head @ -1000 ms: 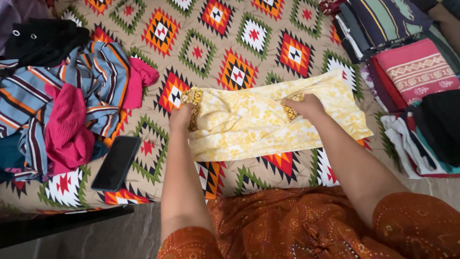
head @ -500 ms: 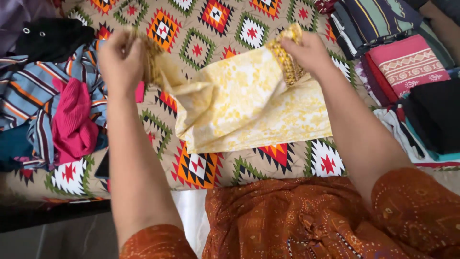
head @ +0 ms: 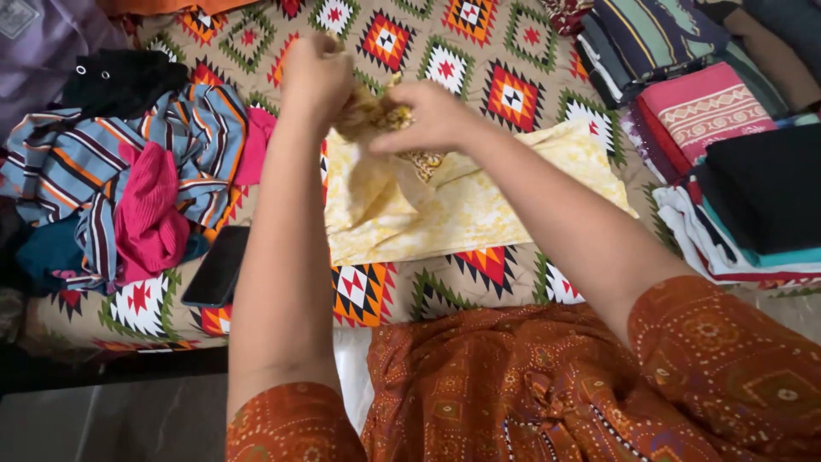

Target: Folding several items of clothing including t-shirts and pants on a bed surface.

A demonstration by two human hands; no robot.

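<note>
A pale yellow patterned garment point(head: 479, 205) lies partly on the bed's geometric cover point(head: 513, 94), its near part lifted and bunched. My left hand point(head: 318, 77) and my right hand point(head: 428, 115) meet above it, both pinching the gathered yellow cloth with its gold-trimmed edge between them. The rest of the garment hangs from my hands down onto the cover.
A heap of unfolded clothes, striped, pink and black point(head: 128, 171), lies at the left. A dark phone point(head: 216, 267) rests beside it near the bed's edge. Stacks of folded cloth point(head: 727, 145) fill the right side. My orange patterned dress point(head: 513, 393) is at the bottom.
My hands lifted the garment's two corners off the bed, then came together in the middle, so the spread cloth is now folded over and bunched between them.
</note>
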